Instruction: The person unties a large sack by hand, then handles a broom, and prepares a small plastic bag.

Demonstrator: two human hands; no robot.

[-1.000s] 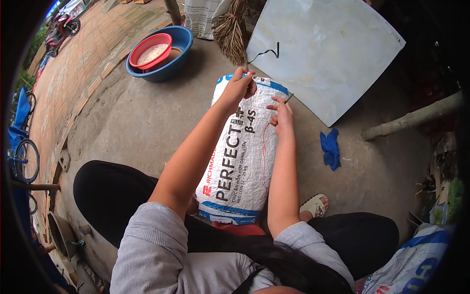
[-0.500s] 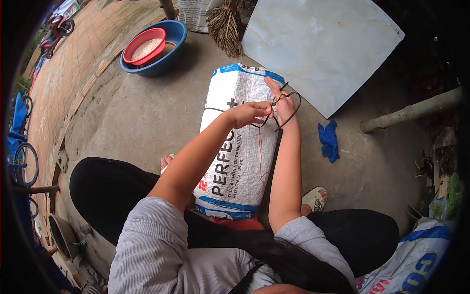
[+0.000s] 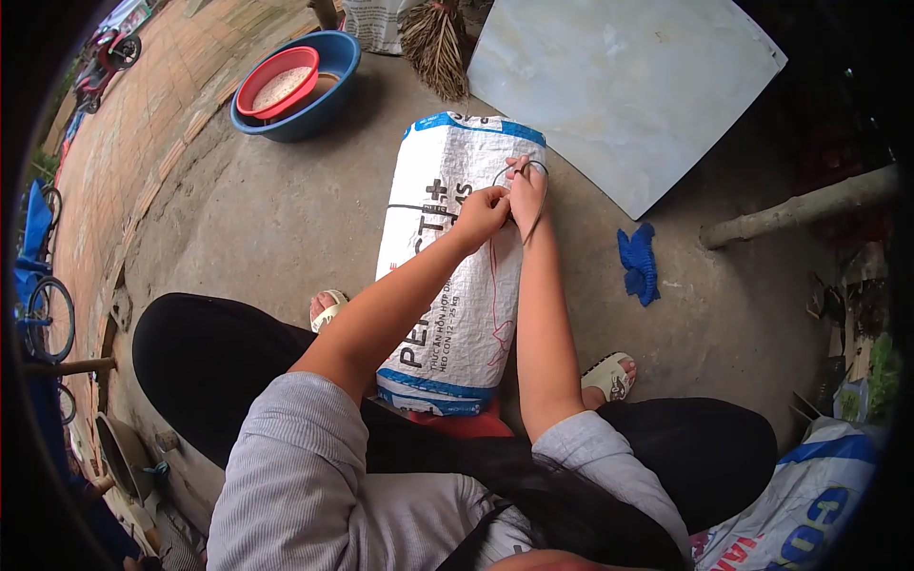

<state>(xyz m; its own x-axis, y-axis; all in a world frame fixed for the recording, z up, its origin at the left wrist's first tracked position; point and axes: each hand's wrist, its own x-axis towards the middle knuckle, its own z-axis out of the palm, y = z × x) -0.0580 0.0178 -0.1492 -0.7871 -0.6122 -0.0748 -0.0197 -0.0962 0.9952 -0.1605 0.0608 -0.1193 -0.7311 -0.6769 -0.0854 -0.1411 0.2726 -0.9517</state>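
Note:
A white woven feed sack (image 3: 476, 324) with blue bands and black lettering lies folded into a thick bundle between my feet. A thin dark cord crosses its left side and runs in under my hands. Over the sack's upper part, my left hand (image 3: 483, 217) is closed, its fingertips pinching the cord. My right hand (image 3: 524, 193) is beside it, fingers curled on the same cord (image 3: 546, 186). A loose loop of it stands up around the right fingers and trails over the wrist. Where the cord crosses itself is hidden by my fingers.
Beyond the sack are a blue basin (image 3: 333, 100) holding a red basin (image 3: 307, 88), a straw broom (image 3: 435, 52) and a pale marbled panel (image 3: 619, 86). A blue glove-like cloth (image 3: 638, 264) and a wooden pole (image 3: 800, 207) lie right. Another sack (image 3: 795, 514) is lower right.
Both hands have come down closer to the sack, and my right fingers have gone from stretched out to curled. The cord loop has drawn smaller.

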